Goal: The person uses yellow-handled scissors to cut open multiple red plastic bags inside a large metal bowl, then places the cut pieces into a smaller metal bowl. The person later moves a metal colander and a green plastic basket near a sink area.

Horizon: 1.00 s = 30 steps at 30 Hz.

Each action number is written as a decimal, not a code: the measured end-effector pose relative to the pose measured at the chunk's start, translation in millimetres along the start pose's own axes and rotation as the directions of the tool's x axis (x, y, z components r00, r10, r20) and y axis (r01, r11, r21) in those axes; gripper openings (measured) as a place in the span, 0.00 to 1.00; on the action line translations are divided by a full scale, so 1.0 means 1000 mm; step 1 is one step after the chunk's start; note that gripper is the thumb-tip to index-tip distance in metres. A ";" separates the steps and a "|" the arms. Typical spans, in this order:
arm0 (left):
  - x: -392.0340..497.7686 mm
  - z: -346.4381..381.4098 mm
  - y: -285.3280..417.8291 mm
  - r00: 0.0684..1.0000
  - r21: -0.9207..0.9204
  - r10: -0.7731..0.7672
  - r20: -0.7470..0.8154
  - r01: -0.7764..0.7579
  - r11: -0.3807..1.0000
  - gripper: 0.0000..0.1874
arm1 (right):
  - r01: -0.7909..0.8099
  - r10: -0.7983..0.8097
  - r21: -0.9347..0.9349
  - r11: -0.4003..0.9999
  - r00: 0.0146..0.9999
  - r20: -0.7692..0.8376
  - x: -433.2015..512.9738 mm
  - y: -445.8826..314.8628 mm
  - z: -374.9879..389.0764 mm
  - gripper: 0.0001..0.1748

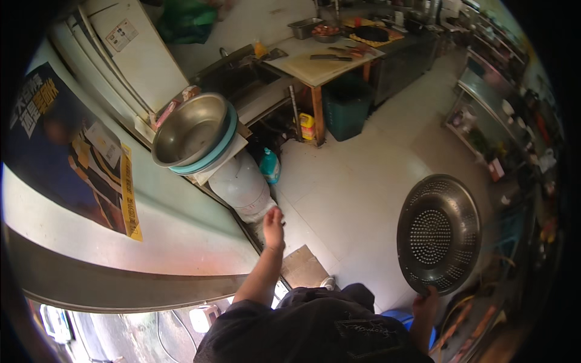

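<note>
My right hand (425,300) grips the lower rim of a large perforated stainless-steel colander (430,238), which is tilted up on edge so its inside faces me. My left hand (273,229) hangs in the air ahead of my body, holding nothing, its fingers loosely bent. Beyond it stands a rounded grey-white container (240,183) that bears markings. A board (227,156) lies across its top, carrying a steel basin (193,129) nested over a teal basin (233,122). A teal pump bottle (270,167) is on the floor beside the container.
A sink (245,84) adjoins a worktop (304,68) with a cleaver (330,57) on it. Below are a dark green bin (347,109) and a yellow jug (307,126). Shelving (485,109) lines the right; a wall with a poster (77,154) runs left. Cardboard (304,265) lies on the floor.
</note>
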<state>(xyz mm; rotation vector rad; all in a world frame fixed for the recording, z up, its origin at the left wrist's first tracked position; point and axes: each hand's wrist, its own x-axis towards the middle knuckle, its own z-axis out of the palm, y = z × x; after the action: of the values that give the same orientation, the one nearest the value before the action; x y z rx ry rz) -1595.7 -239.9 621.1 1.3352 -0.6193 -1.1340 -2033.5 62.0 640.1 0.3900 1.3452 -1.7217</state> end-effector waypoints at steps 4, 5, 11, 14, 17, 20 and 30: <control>0.072 0.013 0.070 0.967 -0.081 0.142 -0.211 -0.162 0.984 0.18 | 0.045 -0.042 -0.036 0.998 0.997 0.070 0.077 -0.039 0.078 0.02; 0.086 0.011 0.083 0.947 -0.086 0.168 -0.275 -0.198 0.976 0.19 | 0.060 -0.055 -0.059 0.996 0.995 0.084 0.094 -0.048 0.099 0.01; 0.111 0.008 0.144 0.846 -0.102 0.164 -0.507 -0.248 0.964 0.25 | 0.000 0.124 -0.262 0.965 0.881 0.456 0.162 -0.063 0.322 0.09; 0.115 0.002 0.157 0.805 -0.139 0.125 -0.579 -0.249 0.958 0.26 | -0.007 0.302 -0.426 0.905 0.717 0.629 0.166 -0.048 0.453 0.15; 0.123 -0.015 0.169 0.753 -0.142 0.127 -0.645 -0.282 0.949 0.28 | -0.018 0.448 -0.538 0.843 0.578 0.682 0.106 -0.005 0.583 0.12; 0.148 -0.032 0.179 0.729 -0.154 0.137 -0.670 -0.318 0.936 0.33 | -0.017 0.588 -0.643 0.765 0.423 0.689 0.068 0.053 0.684 0.11; 0.231 -0.103 0.198 0.778 -0.340 0.205 -0.594 -0.474 0.813 0.42 | 0.400 0.820 -0.815 0.420 0.217 0.529 -0.070 0.243 0.870 0.11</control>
<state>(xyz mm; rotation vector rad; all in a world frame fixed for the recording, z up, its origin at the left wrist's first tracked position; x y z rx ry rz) -1362.6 -429.8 733.1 0.9782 -0.1399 -0.5050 -1572.8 -688.4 854.8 -0.9758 0.8162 -0.3230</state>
